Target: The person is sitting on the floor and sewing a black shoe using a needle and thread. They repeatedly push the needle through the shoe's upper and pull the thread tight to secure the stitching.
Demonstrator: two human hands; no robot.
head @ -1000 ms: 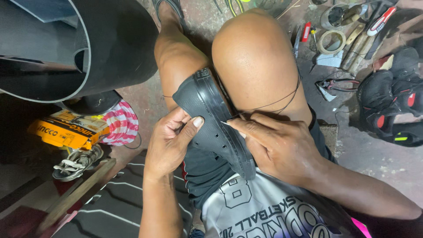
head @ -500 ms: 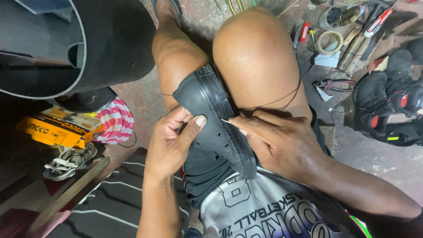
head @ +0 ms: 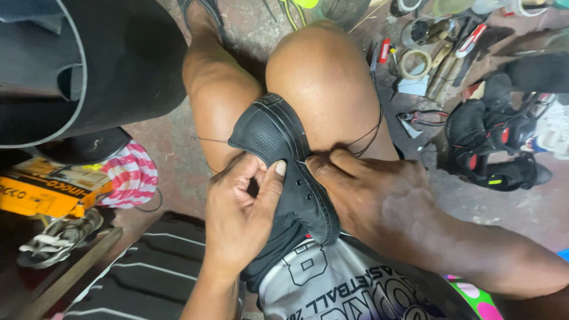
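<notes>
Between the seated person's bare knees, a black shoe (head: 284,160) lies wedged, toe pointing away from the body, sole edge turned toward the right knee. Left hand (head: 240,219) clamps the shoe's upper, thumb pressed flat on the black material and fingers curled underneath. Right hand (head: 367,195) is closed in a narrow pinch against the seam where upper meets sole, fingertips touching the shoe just beside the left thumb. A thin dark thread (head: 370,133) runs from that pinch up across the right knee; another strand trails off to the left over the other leg.

Compared with a second ago, the right hand's fingertips sit closer in against the seam, and the left thumb has settled nearer to them, while the shoe stays put between the knees. That reads as one stitch being worked at this spot on the sole edge, though no needle is visible to confirm it.

On the concrete floor to the right lie a roll of tape (head: 415,62), assorted hand tools and a pair of black sports shoes with red accents (head: 492,142). To the left sit a yellow box (head: 35,195) and a red-and-white striped cloth (head: 130,175).
</notes>
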